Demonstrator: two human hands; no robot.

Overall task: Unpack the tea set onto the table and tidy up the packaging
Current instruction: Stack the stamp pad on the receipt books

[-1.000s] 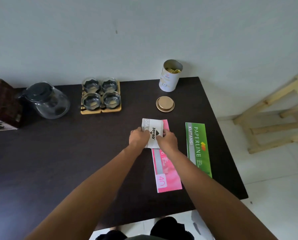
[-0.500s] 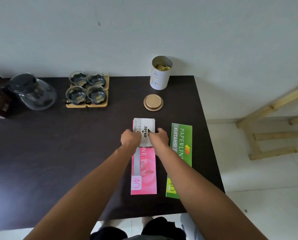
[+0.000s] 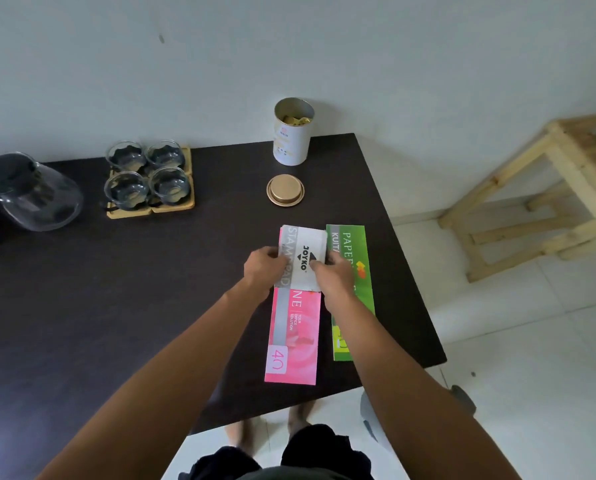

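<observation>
A small white stamp-pad box (image 3: pixel 307 259) marked JOYKO lies on the far end of a pink booklet (image 3: pixel 294 336). My left hand (image 3: pixel 263 268) grips its left side and my right hand (image 3: pixel 334 271) grips its right side. A green receipt booklet (image 3: pixel 350 251) lies right beside the pink one, partly under my right forearm. At the back left, a glass teapot (image 3: pixel 30 192) stands next to several glass cups (image 3: pixel 147 173) on wooden coasters (image 3: pixel 151 209). An open white tin (image 3: pixel 292 133) stands at the back, its gold lid (image 3: pixel 285 190) flat in front of it.
The dark table (image 3: pixel 116 289) ends just right of the green booklet and just behind the tin, against a white wall. A wooden stool (image 3: pixel 538 199) stands on the tiled floor to the right. My feet show below the table's near edge.
The pink booklet with the white box on it has slid right until it lies against the green booklet. Both hands stay on the box. My head has turned, shifting the view.
</observation>
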